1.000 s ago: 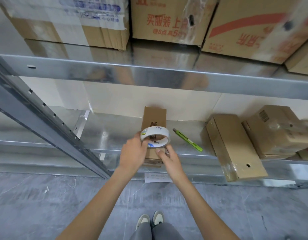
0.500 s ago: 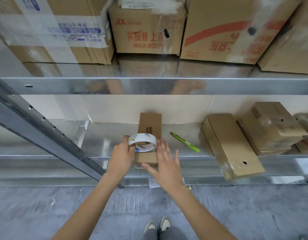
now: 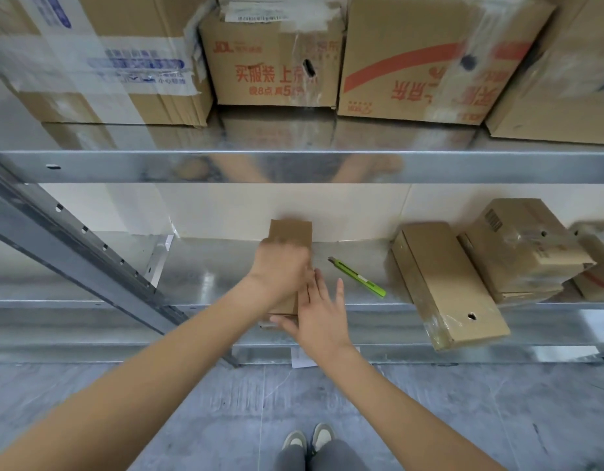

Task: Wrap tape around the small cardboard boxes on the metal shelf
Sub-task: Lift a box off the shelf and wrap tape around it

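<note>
- Nearest you, at 6 o'clock, your two shoes (image 3: 309, 440) stand on the grey floor (image 3: 123, 402).
- Your right hand (image 3: 322, 321) lies flat with its fingers straight and spread. It presses against the right side and near end of the small cardboard box (image 3: 290, 232), and its thumb reaches across the near edge of the box.
- Your left hand (image 3: 281, 270) is blurred and sits on top of that box. Its fingers are hidden, so you cannot tell whether they are spread or gripping something. The tape roll cannot be seen from here.
- The box itself lies lengthwise on the lower metal shelf (image 3: 208, 280), just above centre. Its near end is at the shelf's front lip and its far end points to 12 o'clock, close to the pale back wall.
- At about 2 o'clock from your right hand, a green utility knife (image 3: 358, 277) lies on the shelf, close by but apart from the box.
- Further toward 3 o'clock, a long taped box (image 3: 450, 283) overhangs the front lip, with a stack of taped boxes (image 3: 521, 246) just beyond it.
- Farthest off, at 12 o'clock, large printed cartons (image 3: 273, 59) stand in a row on the upper shelf (image 3: 293, 164).
</note>
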Tool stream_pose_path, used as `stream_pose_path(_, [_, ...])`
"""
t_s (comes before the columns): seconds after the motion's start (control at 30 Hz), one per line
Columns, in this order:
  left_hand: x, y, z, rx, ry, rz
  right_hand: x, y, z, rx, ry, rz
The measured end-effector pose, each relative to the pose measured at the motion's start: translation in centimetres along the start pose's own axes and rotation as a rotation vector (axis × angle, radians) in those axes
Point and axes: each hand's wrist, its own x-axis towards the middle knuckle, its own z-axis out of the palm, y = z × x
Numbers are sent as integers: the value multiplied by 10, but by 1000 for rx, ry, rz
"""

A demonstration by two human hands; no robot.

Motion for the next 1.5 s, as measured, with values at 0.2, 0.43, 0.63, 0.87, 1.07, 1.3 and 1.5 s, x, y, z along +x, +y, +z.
stream_pose_path(0.2, [0,-29,0,-88,-108,7,1,0,5,-18,41,25])
stream_pose_path(0.43, [5,-49,-3,-178,-324,-55,-1,0,8,17,38,37])
stream_pose_path(0.63, [28,-59,-11,-384,-790,-107,-1,0,9,40,20,48])
stream_pose_path(0.87, [38,-59,-7,-297,-1014,-172,-5,0,11,42,13,55])
stream_pose_path(1.07, [41,-66,5,-419,-1032,-206,-2,2,6,138,2,11])
stream_pose_path(1.3, [33,-93,14,-650,-951,-149,43,92,12,352,59,420])
stream_pose_path(1.5, [35,-90,16,-647,-952,-130,65,113,31,105,-89,496])
